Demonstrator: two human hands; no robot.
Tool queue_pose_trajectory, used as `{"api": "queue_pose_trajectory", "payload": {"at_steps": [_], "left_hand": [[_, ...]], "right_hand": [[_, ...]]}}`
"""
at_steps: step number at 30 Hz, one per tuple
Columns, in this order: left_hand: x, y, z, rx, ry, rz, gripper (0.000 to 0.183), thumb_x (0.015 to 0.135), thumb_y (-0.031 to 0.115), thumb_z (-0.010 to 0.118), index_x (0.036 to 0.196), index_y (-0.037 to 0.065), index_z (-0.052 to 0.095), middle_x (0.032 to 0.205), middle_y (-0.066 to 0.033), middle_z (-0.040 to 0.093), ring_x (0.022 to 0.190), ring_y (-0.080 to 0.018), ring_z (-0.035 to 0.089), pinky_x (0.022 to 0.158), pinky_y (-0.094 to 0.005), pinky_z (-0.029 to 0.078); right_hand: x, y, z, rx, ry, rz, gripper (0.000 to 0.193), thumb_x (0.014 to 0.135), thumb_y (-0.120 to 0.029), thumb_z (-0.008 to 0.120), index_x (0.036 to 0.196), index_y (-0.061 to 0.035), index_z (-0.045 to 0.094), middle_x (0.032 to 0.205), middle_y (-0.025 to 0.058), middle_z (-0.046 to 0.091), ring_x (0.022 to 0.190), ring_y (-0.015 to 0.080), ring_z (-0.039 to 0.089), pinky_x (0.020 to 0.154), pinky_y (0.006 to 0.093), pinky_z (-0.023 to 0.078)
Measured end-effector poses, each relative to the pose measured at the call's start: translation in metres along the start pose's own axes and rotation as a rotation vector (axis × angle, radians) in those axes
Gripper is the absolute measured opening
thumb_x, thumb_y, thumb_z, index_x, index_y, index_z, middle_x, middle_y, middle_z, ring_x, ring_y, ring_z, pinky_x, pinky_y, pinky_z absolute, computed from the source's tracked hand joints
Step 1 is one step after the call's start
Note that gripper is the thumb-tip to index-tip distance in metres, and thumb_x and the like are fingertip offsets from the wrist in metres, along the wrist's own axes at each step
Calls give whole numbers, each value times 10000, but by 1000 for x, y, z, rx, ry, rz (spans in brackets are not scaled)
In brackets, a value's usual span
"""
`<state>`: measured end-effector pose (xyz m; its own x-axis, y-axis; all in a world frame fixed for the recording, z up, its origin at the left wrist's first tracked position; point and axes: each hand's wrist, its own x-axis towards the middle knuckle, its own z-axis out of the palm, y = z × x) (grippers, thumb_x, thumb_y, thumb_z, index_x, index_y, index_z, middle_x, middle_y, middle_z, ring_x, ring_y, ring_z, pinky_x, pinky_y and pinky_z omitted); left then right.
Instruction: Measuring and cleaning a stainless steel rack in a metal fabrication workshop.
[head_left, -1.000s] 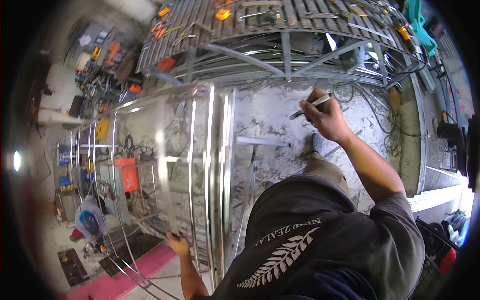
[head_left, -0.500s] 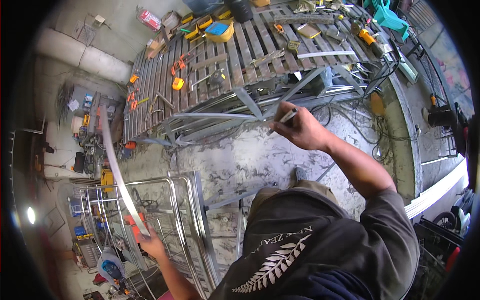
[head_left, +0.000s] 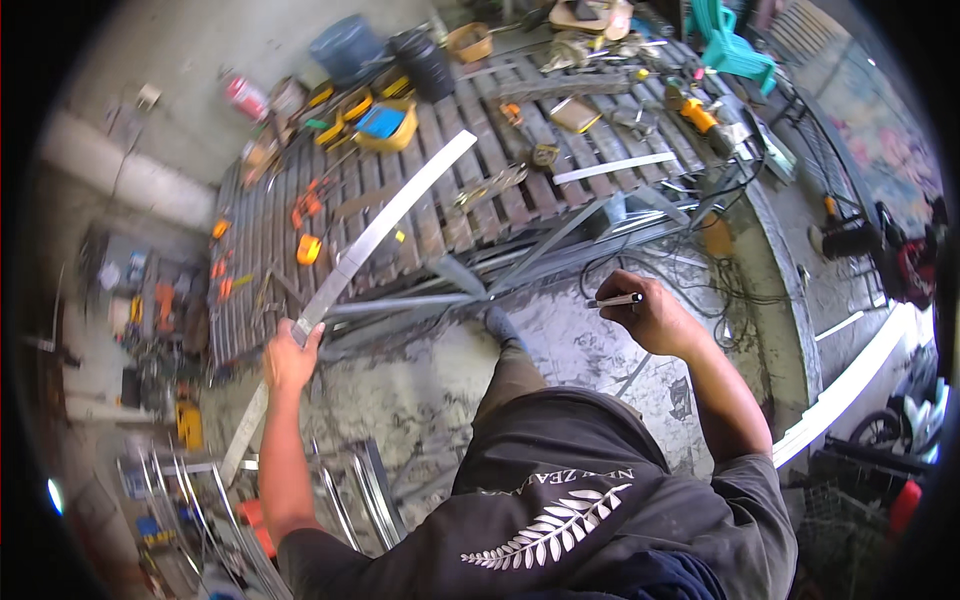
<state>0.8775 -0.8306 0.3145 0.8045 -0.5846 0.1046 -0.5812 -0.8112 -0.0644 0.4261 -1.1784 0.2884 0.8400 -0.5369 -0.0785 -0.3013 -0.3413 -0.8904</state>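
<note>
A long, flat metal bar slants across the near left part of a slatted metal workbench. My left hand is closed around it partway along, and its lower end reaches past my forearm towards the floor. In front of my body on the right, my right hand pinches a slim marker pen, held away from the bar and short of the bench edge. On the bench near the bar lie an orange tape measure, a dark tape measure and a short pale strip.
Bent chrome tube frames stand at my lower left. A yellow basket, an angle grinder and a fire extinguisher are along the far side. Cables lie on the floor at right. Teal chairs stand beyond.
My left hand has risen and moved forward with the bar, which has swung from the left side to over the bench. My right hand, with the pen, has shifted right and lower. One foot has stepped forward.
</note>
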Motion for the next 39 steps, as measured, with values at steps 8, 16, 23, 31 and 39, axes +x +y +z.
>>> {"api": "queue_pose_trajectory", "payload": {"at_steps": [8, 16, 23, 31, 39], "left_hand": [[214, 13, 150, -107, -167, 297, 622, 885, 597, 726, 1111, 27, 618, 963, -264, 722, 922, -486, 684, 782, -564, 533], [343, -24, 234, 31, -216, 588, 570, 949, 568, 644, 1135, 32, 586, 1111, -202, 682, 1017, -417, 670, 812, -523, 547], [344, 3, 217, 133, -91, 595, 608, 956, 485, 672, 1360, 48, 544, 1470, -151, 506, 1308, -381, 531, 1037, -465, 469], [239, 64, 182, -236, 127, 390, 547, 990, 273, 669, 1425, -17, 507, 1496, -201, 457, 1360, -440, 483, 1116, -526, 422], [91, 160, 192, -401, 78, 57, 513, 954, 160, 684, 1385, -53, 505, 1465, -253, 447, 1383, -461, 450, 1172, -524, 378]], "right_hand": [[106, 0, -18, -395, 180, 116, 202, 992, -158, 625, 1041, 17, 537, 952, 262, 654, 963, 493, 626, 808, 524, 492], [232, -59, -4, -455, -110, 420, 247, 1035, -271, 617, 1118, -40, 589, 937, 256, 685, 951, 467, 663, 802, 541, 492], [296, 11, -13, -496, -99, 313, 254, 1006, -99, 526, 1209, 1, 642, 1082, 249, 715, 1004, 404, 704, 871, 502, 548], [374, 167, -84, -666, 307, 582, 315, 930, -81, 540, 1210, 58, 581, 1149, 315, 661, 1047, 454, 690, 881, 516, 574], [467, 256, -117, -779, 170, 458, 259, 945, -152, 609, 1154, 0, 615, 1215, 253, 617, 1113, 427, 661, 903, 505, 564]]}}
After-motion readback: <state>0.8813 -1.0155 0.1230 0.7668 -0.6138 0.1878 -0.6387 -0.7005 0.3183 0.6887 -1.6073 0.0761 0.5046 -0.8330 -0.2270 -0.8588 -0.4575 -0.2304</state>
